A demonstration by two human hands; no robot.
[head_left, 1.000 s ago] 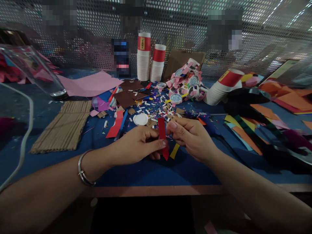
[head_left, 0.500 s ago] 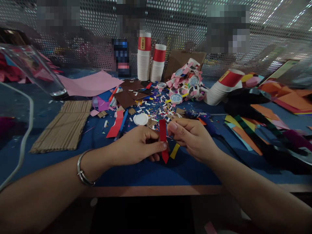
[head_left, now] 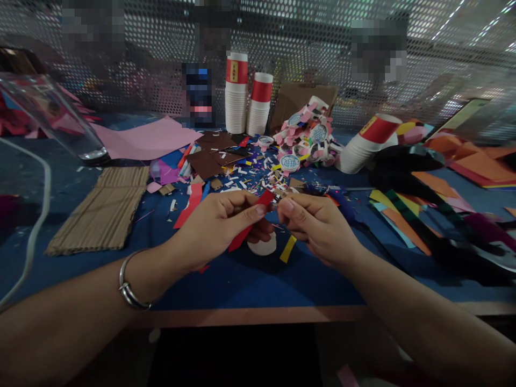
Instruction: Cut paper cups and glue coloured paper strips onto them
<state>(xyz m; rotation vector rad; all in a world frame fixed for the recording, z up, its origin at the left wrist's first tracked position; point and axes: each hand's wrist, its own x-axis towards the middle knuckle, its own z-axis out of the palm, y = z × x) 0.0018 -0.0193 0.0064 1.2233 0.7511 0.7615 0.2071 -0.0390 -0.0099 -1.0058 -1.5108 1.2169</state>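
Note:
My left hand [head_left: 217, 223] pinches a red paper strip [head_left: 240, 238] between thumb and fingers; the strip slants, its upper end pointing toward the other hand. My right hand [head_left: 324, 228] is closed with thumb against forefinger, a small gap from the strip's upper end. Whatever its fingertips hold, if anything, is too small to make out. Below the hands a pale round disc [head_left: 263, 245] lies on the blue table [head_left: 258, 287], partly covered by my left fingers. A short yellow paper strip [head_left: 287, 249] lies beside it, under my right hand.
Paper scraps [head_left: 245, 177] litter the middle. Behind stand stacked paper cups [head_left: 236, 107] and a heap of cut cup pieces [head_left: 304, 140]. Corrugated cardboard [head_left: 102, 209], pink paper [head_left: 153, 140] and a tilted glass [head_left: 76, 123] are left; a blue glue gun [head_left: 334, 192] and black-handled scissors [head_left: 407, 161] are right.
The red strip has swung from nearly upright to a slant, its top now leaning right. My left hand has risen slightly and turned. My right hand has hardly moved.

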